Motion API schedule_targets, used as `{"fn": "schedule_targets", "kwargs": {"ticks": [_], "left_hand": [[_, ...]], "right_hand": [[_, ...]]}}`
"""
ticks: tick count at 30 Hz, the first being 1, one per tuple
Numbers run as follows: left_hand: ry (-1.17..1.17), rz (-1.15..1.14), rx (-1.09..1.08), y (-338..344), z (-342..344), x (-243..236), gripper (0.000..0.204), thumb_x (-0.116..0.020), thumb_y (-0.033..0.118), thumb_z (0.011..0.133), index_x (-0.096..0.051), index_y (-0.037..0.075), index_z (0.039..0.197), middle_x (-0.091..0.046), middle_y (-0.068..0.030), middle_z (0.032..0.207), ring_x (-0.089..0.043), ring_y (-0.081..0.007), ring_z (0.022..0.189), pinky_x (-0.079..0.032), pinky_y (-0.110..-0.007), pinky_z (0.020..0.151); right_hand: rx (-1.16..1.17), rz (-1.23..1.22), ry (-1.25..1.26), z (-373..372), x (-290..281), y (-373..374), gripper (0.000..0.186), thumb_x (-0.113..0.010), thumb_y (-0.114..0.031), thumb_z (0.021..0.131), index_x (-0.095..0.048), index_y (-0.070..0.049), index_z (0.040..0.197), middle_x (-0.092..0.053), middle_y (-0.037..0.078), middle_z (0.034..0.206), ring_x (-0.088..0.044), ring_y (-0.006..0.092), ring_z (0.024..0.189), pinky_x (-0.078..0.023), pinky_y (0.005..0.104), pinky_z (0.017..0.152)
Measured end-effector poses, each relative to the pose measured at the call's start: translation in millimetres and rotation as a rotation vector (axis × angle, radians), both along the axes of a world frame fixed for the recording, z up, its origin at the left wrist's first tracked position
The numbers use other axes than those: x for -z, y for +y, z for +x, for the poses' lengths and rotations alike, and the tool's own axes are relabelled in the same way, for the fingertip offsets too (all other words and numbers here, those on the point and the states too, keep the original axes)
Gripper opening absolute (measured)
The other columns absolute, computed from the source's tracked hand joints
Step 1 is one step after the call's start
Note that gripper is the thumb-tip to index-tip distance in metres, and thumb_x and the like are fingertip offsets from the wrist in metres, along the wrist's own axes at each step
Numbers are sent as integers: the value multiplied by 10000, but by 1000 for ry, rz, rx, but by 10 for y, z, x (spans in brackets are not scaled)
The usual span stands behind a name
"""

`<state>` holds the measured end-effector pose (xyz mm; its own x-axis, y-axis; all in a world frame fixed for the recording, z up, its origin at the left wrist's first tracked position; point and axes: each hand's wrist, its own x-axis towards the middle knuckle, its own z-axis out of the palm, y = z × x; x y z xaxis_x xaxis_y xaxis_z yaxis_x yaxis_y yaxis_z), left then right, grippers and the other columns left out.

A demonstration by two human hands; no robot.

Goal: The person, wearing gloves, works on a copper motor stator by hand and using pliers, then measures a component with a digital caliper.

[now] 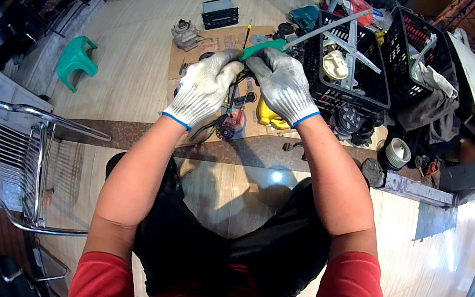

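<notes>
Both my hands wear white knit gloves with blue cuffs, the right one greyed with dirt. They meet over the cardboard, fingers curled around a flat green piece (266, 47) with a pointed far end. My left hand (207, 81) grips near its lower left end. My right hand (282, 84) closes on it from the right, hiding its underside. A long grey bar (324, 32) slants up to the right from its tip; whether the two are joined I cannot tell. Below my hands lie a yellow bottle-like object (270, 115), pliers (208, 128) and a small red-and-black part (227, 128).
Cardboard (181, 55) covers the floor, bearing a metal part (186, 34). Black crates (345, 94) with metal parts stand at right, near a white fan wheel (398, 153). A green stool (77, 61) and a chrome chair (5, 161) are at left.
</notes>
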<state>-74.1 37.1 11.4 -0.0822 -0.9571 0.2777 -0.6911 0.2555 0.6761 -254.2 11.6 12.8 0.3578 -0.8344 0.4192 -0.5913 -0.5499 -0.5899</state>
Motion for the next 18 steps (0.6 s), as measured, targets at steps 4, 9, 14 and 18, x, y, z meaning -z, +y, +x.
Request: {"fn": "schedule_targets", "kwargs": {"ticks": [4, 9, 14, 18], "left_hand": [[-50, 140, 38, 48, -48, -2, 393, -517, 355, 987, -632, 29, 1174, -674, -240, 1069, -640, -423, 1012, -499, -463, 846], [-168, -66, -80, 44, -174, 146, 299, -532, 325, 993, -625, 57, 1084, -678, -229, 938, -656, -431, 873, -519, -486, 730], [-349, -201, -119, 24, -277, 366, 267, -500, 318, 1008, -605, 84, 1080, -673, -219, 881, -664, -425, 823, -527, -505, 700], [-82, -198, -159, 63, -242, 465, 247, -530, 287, 1000, -628, 66, 1054, -669, -233, 803, -690, -359, 729, -508, -482, 599]], "right_hand": [[99, 79, -138, 36, 78, -64, 238, -563, -223, 930, -715, -58, 1013, -669, 194, 1001, -657, 352, 914, -517, 425, 801], [71, 143, -302, 41, 259, -182, 225, -560, -158, 896, -693, -42, 1037, -668, 221, 950, -647, 390, 902, -504, 447, 771], [87, 150, -363, 76, 479, -290, 195, -564, -133, 890, -691, -55, 1015, -661, 226, 920, -643, 392, 875, -495, 459, 737], [48, 588, -672, 114, 322, -218, 217, -582, -207, 954, -659, -6, 930, -619, 110, 736, -601, 205, 611, -474, 333, 562]]}}
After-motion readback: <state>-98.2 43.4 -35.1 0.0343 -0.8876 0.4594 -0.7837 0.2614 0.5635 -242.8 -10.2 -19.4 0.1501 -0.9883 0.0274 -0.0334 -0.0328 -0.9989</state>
